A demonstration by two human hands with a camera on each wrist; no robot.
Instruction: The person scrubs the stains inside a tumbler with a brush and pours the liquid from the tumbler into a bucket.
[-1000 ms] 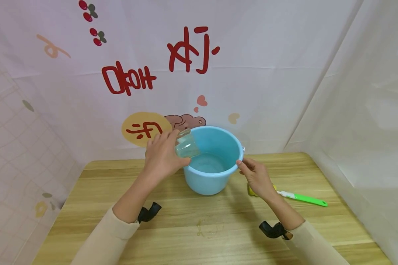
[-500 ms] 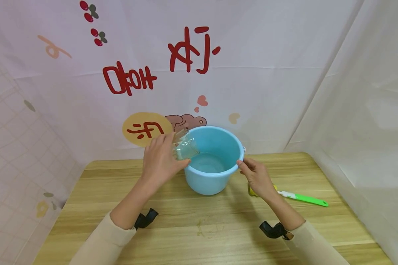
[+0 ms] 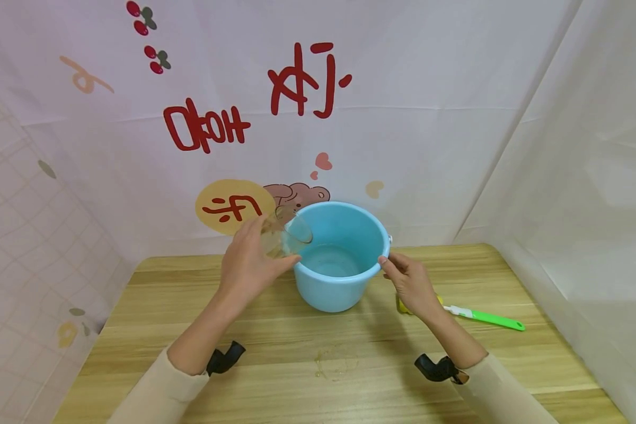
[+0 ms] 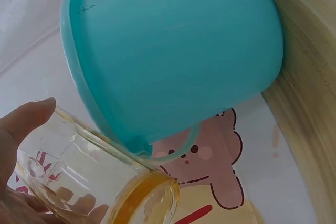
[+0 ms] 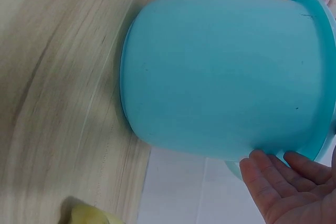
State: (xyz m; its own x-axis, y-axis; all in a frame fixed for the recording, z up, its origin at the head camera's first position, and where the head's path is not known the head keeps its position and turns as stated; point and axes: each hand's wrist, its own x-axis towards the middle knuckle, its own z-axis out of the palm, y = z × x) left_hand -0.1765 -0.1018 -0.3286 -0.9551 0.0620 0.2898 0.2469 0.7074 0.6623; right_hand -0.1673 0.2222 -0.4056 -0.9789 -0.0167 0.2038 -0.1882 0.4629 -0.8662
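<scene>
My left hand (image 3: 246,259) grips a clear, amber-tinted drinking glass (image 3: 284,235), fingers round its side and thumb toward the bucket. The glass leans at the left rim of a light-blue bucket (image 3: 331,294), which stands upright on the table. Shallow clear water (image 3: 331,260) covers the bucket's floor. In the left wrist view, thick amber glass shows at the glass's lower end, near the bucket's handle joint. My right hand (image 3: 410,284) holds the bucket's right rim, thumb over the edge; in the right wrist view its fingers (image 5: 278,174) lie against the outer wall.
A brush with a green-and-white handle (image 3: 495,320) lies right of the bucket, its yellow head (image 3: 404,306) partly behind my right hand. Wet marks (image 3: 336,364) show on the wooden table (image 3: 275,391) in front. A printed cloth (image 3: 429,147) hangs behind.
My left hand has drawn the glass leftward, from over the bucket's opening to its left rim. My right hand and the bucket have stayed put.
</scene>
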